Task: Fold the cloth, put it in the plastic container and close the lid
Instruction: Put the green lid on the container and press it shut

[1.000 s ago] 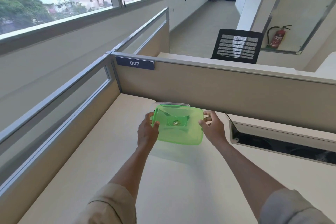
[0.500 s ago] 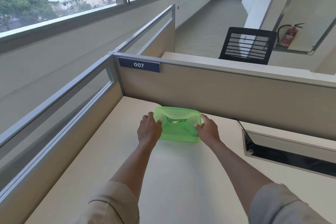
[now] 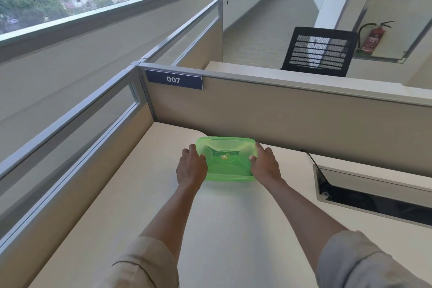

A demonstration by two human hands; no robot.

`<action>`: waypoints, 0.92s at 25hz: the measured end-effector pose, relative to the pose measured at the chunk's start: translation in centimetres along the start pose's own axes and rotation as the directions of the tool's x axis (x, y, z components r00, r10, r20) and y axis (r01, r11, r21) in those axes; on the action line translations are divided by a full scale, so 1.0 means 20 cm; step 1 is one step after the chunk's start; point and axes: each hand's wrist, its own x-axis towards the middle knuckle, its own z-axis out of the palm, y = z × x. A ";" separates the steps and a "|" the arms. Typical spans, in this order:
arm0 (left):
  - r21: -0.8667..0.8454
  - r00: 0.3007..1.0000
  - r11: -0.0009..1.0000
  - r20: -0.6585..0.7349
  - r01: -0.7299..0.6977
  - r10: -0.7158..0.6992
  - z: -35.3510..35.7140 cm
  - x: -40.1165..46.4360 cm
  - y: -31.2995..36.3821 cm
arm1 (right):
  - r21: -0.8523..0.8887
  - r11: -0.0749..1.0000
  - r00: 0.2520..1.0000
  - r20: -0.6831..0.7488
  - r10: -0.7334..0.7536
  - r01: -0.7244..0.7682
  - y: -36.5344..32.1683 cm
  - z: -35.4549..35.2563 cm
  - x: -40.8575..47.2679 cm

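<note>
A translucent green lid [image 3: 226, 156] lies flat on top of the plastic container [image 3: 230, 176], which rests on the cream desk near the back partition. My left hand [image 3: 191, 167] presses on the lid's left edge, thumb on top. On the right edge rests my right hand [image 3: 265, 165], its fingers over the lid's rim. A round logo shows at the lid's centre. The cloth is not visible; the green lid hides whatever is inside.
The desk [image 3: 224, 229] is bounded by a beige partition [image 3: 292, 119] at the back, tagged 007, and a glazed partition [image 3: 70, 138] on the left. An open cable tray [image 3: 374, 196] is sunk in the desk at right. A black mesh chair [image 3: 319, 51] stands beyond.
The lid was tilted up in both hands a second ago; it has come down flat onto the container, and both hands now press its edges.
</note>
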 end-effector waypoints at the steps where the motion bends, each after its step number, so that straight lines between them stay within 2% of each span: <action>1: 0.003 1.000 1.000 0.001 -0.007 0.007 0.00 0.00 0.00 | -0.016 1.000 1.000 -0.006 -0.004 0.004 0.00 0.00 0.00; 10: 0.046 0.997 0.997 -0.056 -0.058 0.061 0.03 0.06 0.00 | -0.029 1.000 0.998 -0.056 -0.010 0.009 -0.01 0.03 0.01; 16: -0.010 1.000 1.000 -0.004 -0.028 0.028 0.03 0.08 -0.02 | 0.003 1.000 1.000 -0.021 0.015 -0.015 0.00 0.04 0.02; 23: -0.020 0.998 0.998 0.031 -0.061 0.061 0.02 0.09 -0.04 | -0.085 0.996 0.999 -0.032 -0.026 0.023 0.00 0.05 0.00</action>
